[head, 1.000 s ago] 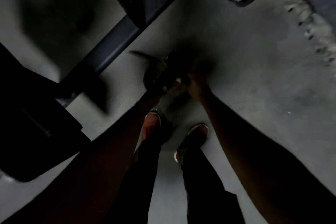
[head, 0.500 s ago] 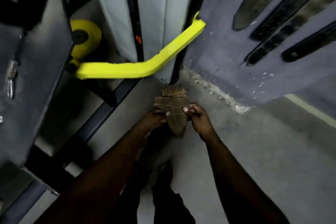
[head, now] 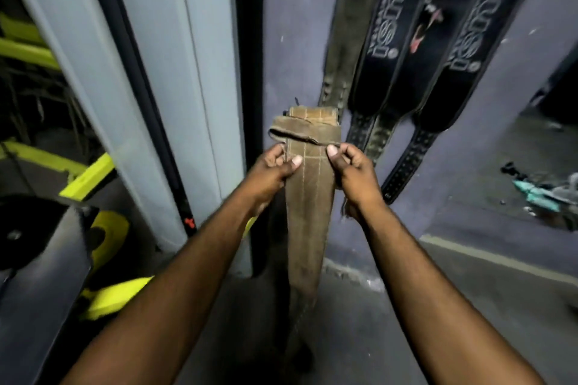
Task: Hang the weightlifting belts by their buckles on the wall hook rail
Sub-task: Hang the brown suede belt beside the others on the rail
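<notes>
Head view: the left hand (head: 272,172) and right hand (head: 353,170) each pinch a side edge of the worn tan stitched leather belt (head: 308,197) just below its folded top. It hangs at the purple wall's (head: 294,40) left edge, beside hanging black padded belts (head: 384,40). This looks like the carry-up step; next, raise it until its buckle, unseen like the rail, catches a hook.

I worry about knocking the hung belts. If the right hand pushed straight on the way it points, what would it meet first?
Likely the perforated tail of a hanging black belt, just beyond the right hand, which pinches the tan belt; depth is unclear.
</notes>
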### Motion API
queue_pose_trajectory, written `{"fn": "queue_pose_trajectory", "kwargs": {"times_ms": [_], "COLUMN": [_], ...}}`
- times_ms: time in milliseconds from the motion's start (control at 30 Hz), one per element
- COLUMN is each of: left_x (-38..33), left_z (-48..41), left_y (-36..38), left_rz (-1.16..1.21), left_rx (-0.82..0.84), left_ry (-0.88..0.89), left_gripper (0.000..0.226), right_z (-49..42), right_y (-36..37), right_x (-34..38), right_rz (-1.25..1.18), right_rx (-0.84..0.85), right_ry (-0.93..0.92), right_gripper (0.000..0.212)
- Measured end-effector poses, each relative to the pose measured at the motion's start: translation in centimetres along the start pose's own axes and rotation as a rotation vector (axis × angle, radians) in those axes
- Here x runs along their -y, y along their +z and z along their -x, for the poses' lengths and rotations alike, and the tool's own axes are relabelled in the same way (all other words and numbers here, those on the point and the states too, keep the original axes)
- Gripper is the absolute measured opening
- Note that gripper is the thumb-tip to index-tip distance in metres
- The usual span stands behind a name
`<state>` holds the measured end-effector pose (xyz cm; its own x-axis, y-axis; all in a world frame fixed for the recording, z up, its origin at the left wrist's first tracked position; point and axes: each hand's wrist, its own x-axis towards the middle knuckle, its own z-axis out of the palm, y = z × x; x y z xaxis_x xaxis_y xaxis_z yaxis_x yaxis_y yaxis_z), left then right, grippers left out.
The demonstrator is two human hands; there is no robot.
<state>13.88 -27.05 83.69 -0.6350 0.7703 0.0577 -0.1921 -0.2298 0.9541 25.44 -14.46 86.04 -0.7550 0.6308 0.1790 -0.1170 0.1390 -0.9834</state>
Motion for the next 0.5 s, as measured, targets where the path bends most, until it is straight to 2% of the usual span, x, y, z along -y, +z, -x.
{"fn": "queue_pose_trajectory", "kwargs": {"times_ms": [133, 267, 400, 500], "left_x": [-5.1, -10.9, -16.5, -19.4], "left_z": [-3.8, -7.3, -10.5, -12.3], "left_y": [2.8, 5.9, 7.9, 9.8], "left_rz": [0.116, 0.233, 0.309, 0.331], "left_rx": [0.068, 0.1, 0.122, 0.071], "left_ry": [0.158, 0.309, 0.431, 0.511], "left_gripper": [0.023, 0.019, 0.014, 0.01], "right_z": [-4.5, -7.8, -8.6, -9.7], "right_y": [-0.3, -1.4, -1.4, -1.1], "right_x": [6.4, 12.8, 15.2, 15.3], "right_rz": [-0.03, 0.031, 0.354, 0.525], "right_rx": [-0.11, -0.174, -0.167, -0.351], "right_ry": [-0.107, -0.282, -0.444, -0.519], "right_gripper": [0.033, 0.017, 0.022, 0.02]}}
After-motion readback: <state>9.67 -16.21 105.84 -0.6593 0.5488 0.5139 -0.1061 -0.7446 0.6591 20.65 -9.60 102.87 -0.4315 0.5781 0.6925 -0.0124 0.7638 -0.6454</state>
